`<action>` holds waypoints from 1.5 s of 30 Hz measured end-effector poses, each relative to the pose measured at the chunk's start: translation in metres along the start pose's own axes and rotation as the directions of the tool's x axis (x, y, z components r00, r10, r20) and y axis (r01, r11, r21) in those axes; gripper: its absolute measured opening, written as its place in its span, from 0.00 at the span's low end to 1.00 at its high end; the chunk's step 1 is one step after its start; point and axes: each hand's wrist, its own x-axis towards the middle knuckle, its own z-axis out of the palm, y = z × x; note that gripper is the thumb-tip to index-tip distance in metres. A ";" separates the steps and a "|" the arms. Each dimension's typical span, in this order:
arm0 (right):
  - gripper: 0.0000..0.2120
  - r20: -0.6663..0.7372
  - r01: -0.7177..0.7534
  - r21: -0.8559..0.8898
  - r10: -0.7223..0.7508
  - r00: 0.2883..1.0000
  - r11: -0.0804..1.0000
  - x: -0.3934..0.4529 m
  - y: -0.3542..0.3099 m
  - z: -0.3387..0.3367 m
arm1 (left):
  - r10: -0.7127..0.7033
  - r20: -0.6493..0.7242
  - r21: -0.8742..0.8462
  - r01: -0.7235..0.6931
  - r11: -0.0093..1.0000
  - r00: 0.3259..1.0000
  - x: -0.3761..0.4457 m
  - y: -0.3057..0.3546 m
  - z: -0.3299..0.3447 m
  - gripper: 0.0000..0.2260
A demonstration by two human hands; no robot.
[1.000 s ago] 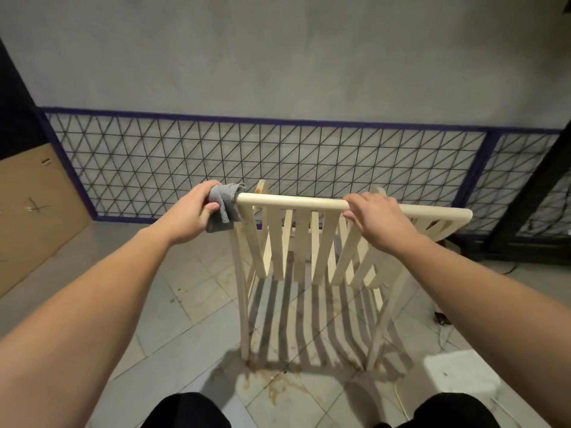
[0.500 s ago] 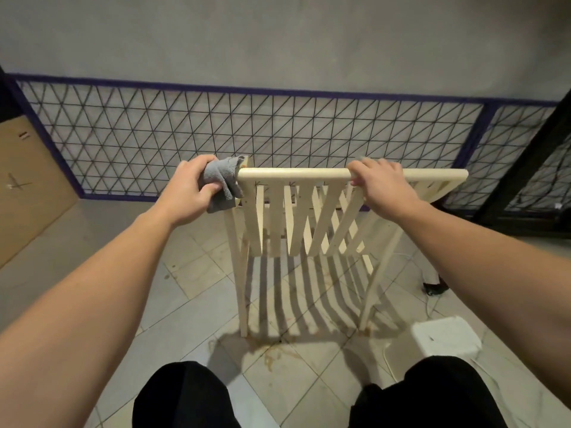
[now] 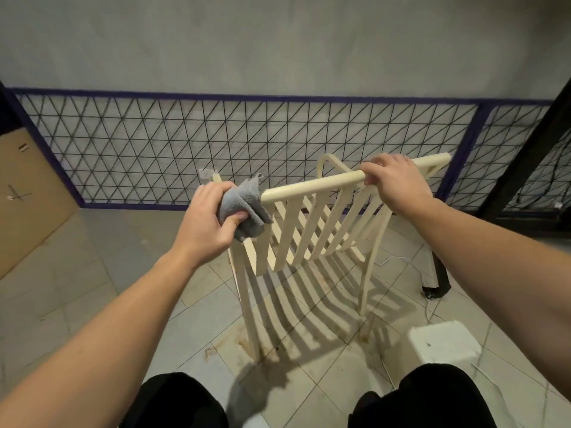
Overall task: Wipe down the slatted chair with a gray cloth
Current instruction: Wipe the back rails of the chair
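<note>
1. Currently we work at the left end of the top rail (image 3: 312,184), our landmark on the slatted chair (image 3: 309,236), which stands on the tiled floor (image 3: 102,291) in front of us.
2. Our left hand (image 3: 210,223) pinches the gray cloth (image 3: 244,208) between thumb and curled fingers; the cloth is bunched against the rail's left tip and the top of the post just below it.
3. Our right hand (image 3: 398,183) curls over the rail toward its right end, well apart from the cloth, and steadies the frame.
4. We judge the step in hand to be wiping the rail end and its corner joint. The slats (image 3: 321,233) below the rail appear not yet reached.
5. To do it well, we wrap the cloth fully around the rail tip so that top, front and underside are covered in one pass.
6. We press the right hand down on the rail while we rub; the chair looks light and may tip or skid.
7. We refold the cloth when one face looks soiled.
8. We then draw the cloth along the rail toward the right hand, moving that hand aside in good time.
</note>
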 end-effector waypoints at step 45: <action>0.11 0.442 -0.689 0.724 0.745 0.499 0.032 -0.009 -0.083 -0.028 | -0.153 0.335 -0.433 0.296 0.851 0.930 -0.011 0.042 0.067 0.11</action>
